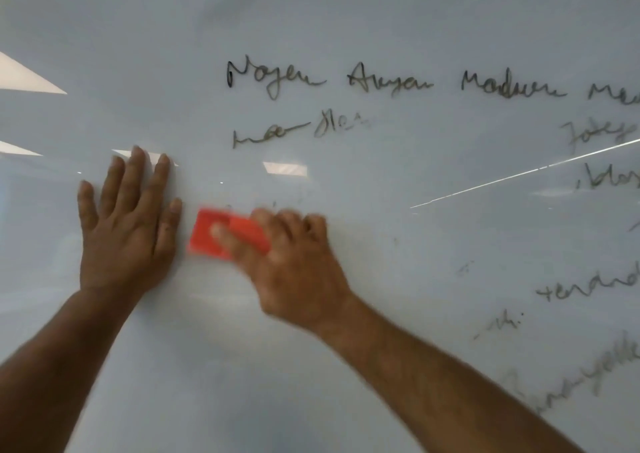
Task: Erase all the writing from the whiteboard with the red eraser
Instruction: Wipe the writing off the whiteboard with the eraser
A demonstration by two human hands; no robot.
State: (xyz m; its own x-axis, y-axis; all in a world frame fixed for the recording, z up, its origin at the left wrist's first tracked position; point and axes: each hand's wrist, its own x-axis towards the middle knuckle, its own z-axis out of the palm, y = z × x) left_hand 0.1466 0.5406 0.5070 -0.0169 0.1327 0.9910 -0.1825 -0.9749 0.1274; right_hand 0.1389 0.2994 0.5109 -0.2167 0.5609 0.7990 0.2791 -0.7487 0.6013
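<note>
2 bare forearms reach up from the bottom of the view onto a pale, glossy whiteboard (346, 19) that fills the whole picture. The right hand (294, 269), nearer the middle, grips a red eraser (235, 232) and presses it flat against the board; fingers curl over the eraser's top edge and the thumb lies across its face. The eraser and this hand are blurred. The eraser sits low on the board, left of centre, just beside the thumb of the left hand (128, 224) but not clearly touching it. The left hand holds nothing: it lies spread flat on the board, palm down, fingers pointing up and slightly apart.

Around the eraser the board is mostly wiped, with only faint grey smudges. Further up, a row of dark handwriting (381, 78) runs from the centre to the right edge in 4 loose cursive words, hard to read. Below it is a shorter, half-erased line (294, 130). More faded words (588, 290) run down the right edge. Bright reflections (284, 168) of ceiling lights show on the shiny surface.
</note>
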